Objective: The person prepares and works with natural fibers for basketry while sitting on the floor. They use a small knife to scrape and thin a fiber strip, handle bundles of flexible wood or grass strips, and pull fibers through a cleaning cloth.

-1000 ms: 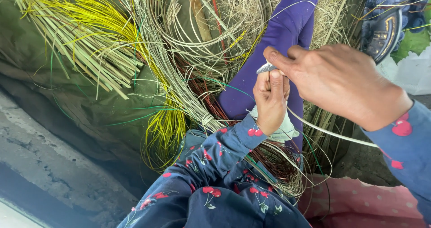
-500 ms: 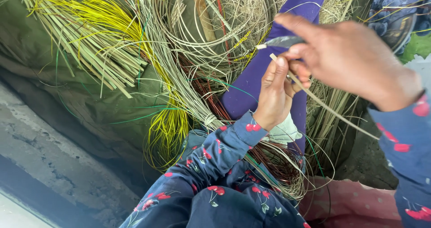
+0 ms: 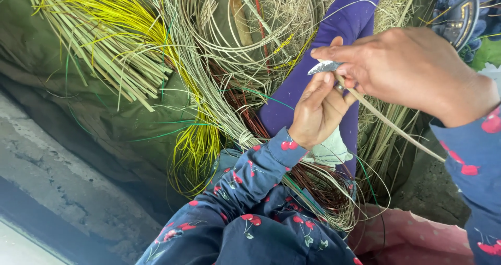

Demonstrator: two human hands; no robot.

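The right hand (image 3: 417, 72) pinches a small grey metal blade (image 3: 324, 66), its tip at nine o'clock; the left hand (image 3: 318, 111) grips a pale flat cane strip (image 3: 386, 121), mostly unshaved.

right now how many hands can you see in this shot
2. The left hand is at centre, pinching a thin pale cane strip against a small grey metal blade. The right hand is upper right, gripping the blade. No other person's hand shows.

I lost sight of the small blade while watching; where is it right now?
In the head view the small blade sits upper right of centre, pinched in the right hand, just above the left hand, before the purple cloth.
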